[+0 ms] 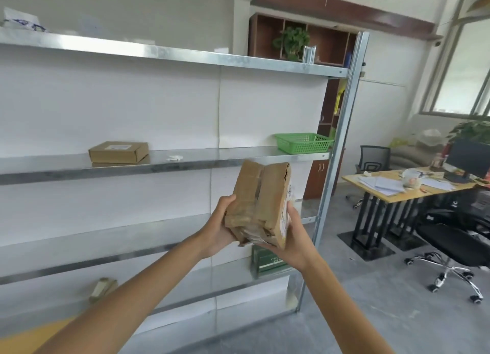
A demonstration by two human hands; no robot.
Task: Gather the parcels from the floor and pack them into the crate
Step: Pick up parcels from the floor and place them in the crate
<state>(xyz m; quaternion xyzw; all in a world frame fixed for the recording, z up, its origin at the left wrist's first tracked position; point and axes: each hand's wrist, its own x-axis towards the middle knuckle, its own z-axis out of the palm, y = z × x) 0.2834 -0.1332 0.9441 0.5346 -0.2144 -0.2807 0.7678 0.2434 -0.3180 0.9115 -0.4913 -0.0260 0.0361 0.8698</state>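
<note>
The parcel point(261, 202) is creased brown cardboard, its tape point(257, 192) glossy. The shelf point(185, 160) is galvanised metal with a dull sheen, the basket point(305, 142) green plastic mesh, the desk point(392, 196) pale smooth wood.

In front of you stands a metal shelving rack point(185, 56) against a white wall point(132, 6). To your right, a grey floor point(371, 314) runs to a wooden desk point(392, 198) strewn with papers, with a monitor point(469, 156) on it and a black office chair point(456, 243) beside it. Daylight enters by the window point(469, 70); a brown wall cabinet point(328, 44) holds a potted plant point(291, 42).
</note>
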